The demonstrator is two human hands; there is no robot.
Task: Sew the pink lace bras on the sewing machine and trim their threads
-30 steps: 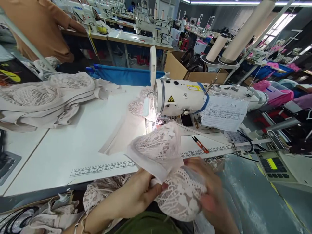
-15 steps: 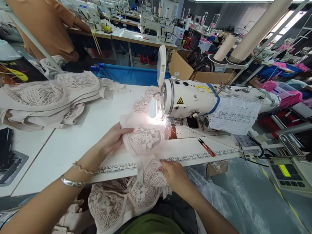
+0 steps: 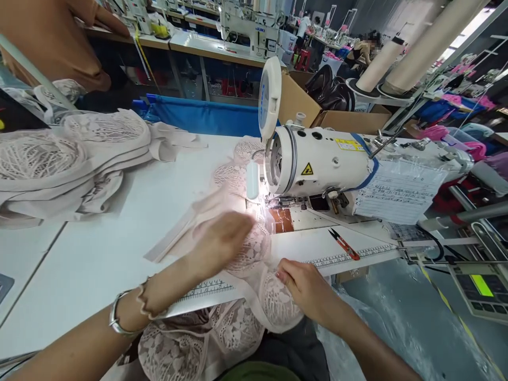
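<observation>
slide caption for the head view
Left hand over a lace bra, right hand holding its nearer cup, at a sewing machine.

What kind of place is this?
Probably a sewing workshop in a clothing factory: a sewing machine sits close by, more machines stand behind, and matching lacy pieces lie stacked on the white table.

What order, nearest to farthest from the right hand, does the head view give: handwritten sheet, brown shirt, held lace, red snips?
1. Held lace: touching right hand.
2. Red snips: on table, rightward.
3. Handwritten sheet: on machine, farther right.
4. Brown shirt: background, far left.
</observation>
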